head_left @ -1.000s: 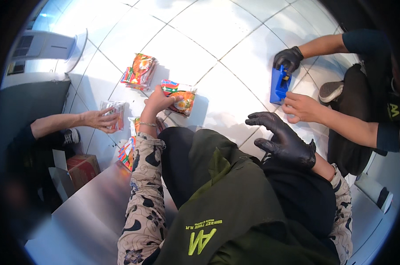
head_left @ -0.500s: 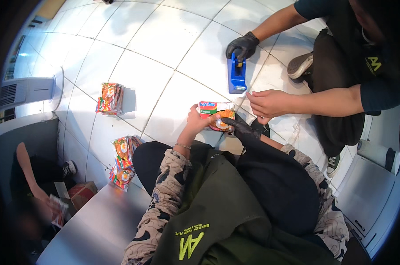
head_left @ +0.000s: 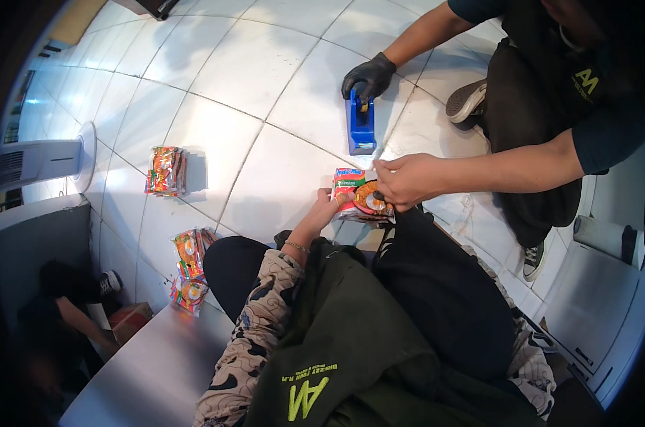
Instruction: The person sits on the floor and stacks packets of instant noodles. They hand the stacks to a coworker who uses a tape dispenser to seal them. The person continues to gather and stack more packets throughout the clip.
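My bare left hand (head_left: pixel 328 213) grips a small stack of instant noodle packets (head_left: pixel 349 203) by its left side, thumb across the front. The top packet is red, green and white with a picture of noodles and egg. A dark gloved thumb tip of my right hand (head_left: pixel 378 195) presses on the right part of the packets; the rest of that hand is hidden or merges with my dark clothing. A co-worker's bare hand (head_left: pixel 411 181) pinches at the packets' upper right edge. Their other hand, black-gloved (head_left: pixel 368 77), rests on a blue tape dispenser (head_left: pixel 361 132) on the floor.
Two piles of noodle packets lie to the left on the white tiles, a farther pile (head_left: pixel 166 171) and a nearer pile (head_left: pixel 189 267). A white fan-like appliance (head_left: pixel 45 158) stands far left. Another person sits lower left beside a red-brown box (head_left: pixel 130 322). White cabinet (head_left: pixel 600 306) at right.
The co-worker's bare hand has moved left from near the tape dispenser onto the packets' edge. The packets have tilted. My right hand is now mostly covered. The view has shifted slightly.
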Available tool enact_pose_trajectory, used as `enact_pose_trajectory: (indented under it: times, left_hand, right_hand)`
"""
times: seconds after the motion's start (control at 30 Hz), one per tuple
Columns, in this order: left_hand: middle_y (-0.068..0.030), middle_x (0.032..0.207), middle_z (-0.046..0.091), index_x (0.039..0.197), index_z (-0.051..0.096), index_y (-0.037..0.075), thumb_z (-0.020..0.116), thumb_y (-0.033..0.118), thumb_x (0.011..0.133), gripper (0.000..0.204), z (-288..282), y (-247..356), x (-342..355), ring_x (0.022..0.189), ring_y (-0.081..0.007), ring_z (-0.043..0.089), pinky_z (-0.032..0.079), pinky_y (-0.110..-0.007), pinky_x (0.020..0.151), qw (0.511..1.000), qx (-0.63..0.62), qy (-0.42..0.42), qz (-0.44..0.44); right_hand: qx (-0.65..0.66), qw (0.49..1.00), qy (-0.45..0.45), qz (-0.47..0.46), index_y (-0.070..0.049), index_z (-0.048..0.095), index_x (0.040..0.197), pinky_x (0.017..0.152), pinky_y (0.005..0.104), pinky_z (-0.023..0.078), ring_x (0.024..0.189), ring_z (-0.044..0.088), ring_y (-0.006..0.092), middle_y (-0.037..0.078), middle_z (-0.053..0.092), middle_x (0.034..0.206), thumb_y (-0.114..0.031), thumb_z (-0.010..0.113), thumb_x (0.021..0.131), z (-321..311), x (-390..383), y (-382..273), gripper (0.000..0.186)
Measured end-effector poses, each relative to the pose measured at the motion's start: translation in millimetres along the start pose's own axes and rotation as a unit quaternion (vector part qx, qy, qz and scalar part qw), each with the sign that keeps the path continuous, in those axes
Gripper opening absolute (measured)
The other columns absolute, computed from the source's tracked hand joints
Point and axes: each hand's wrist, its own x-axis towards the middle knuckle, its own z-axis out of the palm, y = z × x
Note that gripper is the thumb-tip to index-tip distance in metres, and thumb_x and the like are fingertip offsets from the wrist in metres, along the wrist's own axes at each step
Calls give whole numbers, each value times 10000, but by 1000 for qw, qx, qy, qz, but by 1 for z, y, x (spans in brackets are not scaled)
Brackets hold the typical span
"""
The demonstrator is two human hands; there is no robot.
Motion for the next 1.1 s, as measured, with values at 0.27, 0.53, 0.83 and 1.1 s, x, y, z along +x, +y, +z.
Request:
enact_pose_trajectory:
  times: [0.27, 0.53, 0.83, 1.1]
  left_hand:
    - [-171, 1230, 597, 1331, 426, -98, 658, 479, 919, 746, 6, -18, 33, 1098, -207, 600, 475, -327, 953, 996, -79, -31, 6]
    - [-148, 1214, 620, 1323, 458, -80, 681, 399, 925, 662, 12, 7, 26, 1077, -188, 619, 489, -325, 940, 989, -126, -81, 7]
    - [-166, 1269, 550, 1350, 383, -83, 853, 231, 765, 813, 10, 0, 24, 1146, -222, 576, 486, -346, 981, 980, -157, -63, 102]
    - [-153, 1340, 485, 1427, 261, -11, 898, 137, 688, 986, 11, 25, 1, 1248, -237, 507, 444, -382, 1061, 972, -115, -71, 194]
  right_hand:
    - [226, 966, 117, 44, 30, 675, 1022, 818, 322, 548, 928, 671, 172, 101, 698, 1038, -109, 722, 842, 20, -28, 15, 232]
    - [314, 905, 279, 74, 35, 717, 786, 778, 372, 544, 823, 682, 215, 73, 715, 813, -118, 666, 874, 20, -23, 9, 184]
    - [74, 939, 332, 55, 50, 682, 770, 797, 326, 532, 857, 659, 206, 101, 662, 891, 83, 618, 828, 23, -17, 7, 93]
    - [78, 945, 309, 71, 53, 633, 973, 881, 350, 498, 1030, 619, 216, 119, 592, 1099, 83, 614, 814, 15, -27, 4, 163]
